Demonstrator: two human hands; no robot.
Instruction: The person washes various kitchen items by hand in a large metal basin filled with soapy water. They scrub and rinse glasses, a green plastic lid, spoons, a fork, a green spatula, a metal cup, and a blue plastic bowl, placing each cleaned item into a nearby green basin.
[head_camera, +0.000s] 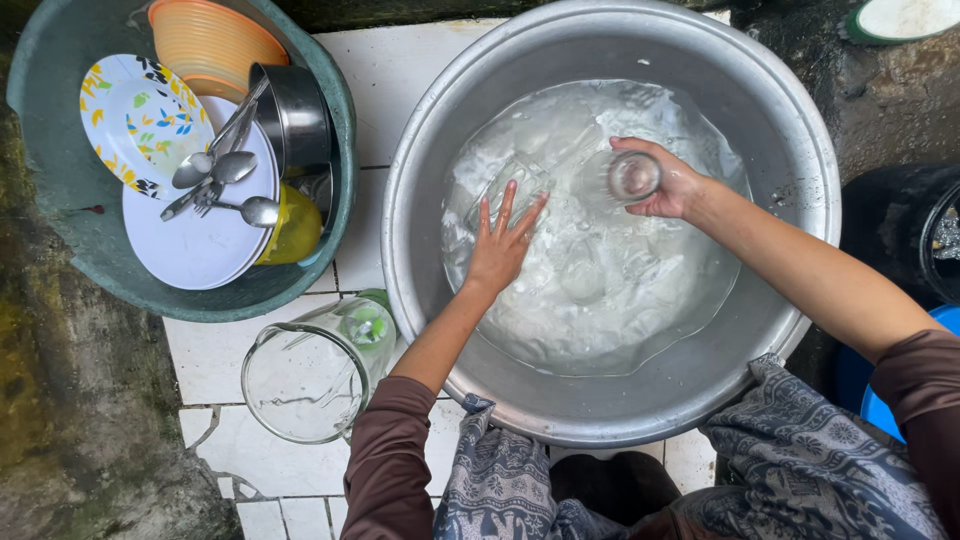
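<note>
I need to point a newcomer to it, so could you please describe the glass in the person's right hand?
Start at the big metal basin of water. At its upper right, the right hand holds a clear drinking glass on its side, mouth facing the camera. Unlike the glass under the left hand, it is out of the water.

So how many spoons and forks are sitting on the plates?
3: two spoons and, with a fork between them, all lying on the white plate in the green tub. More may be hidden underneath.
</note>
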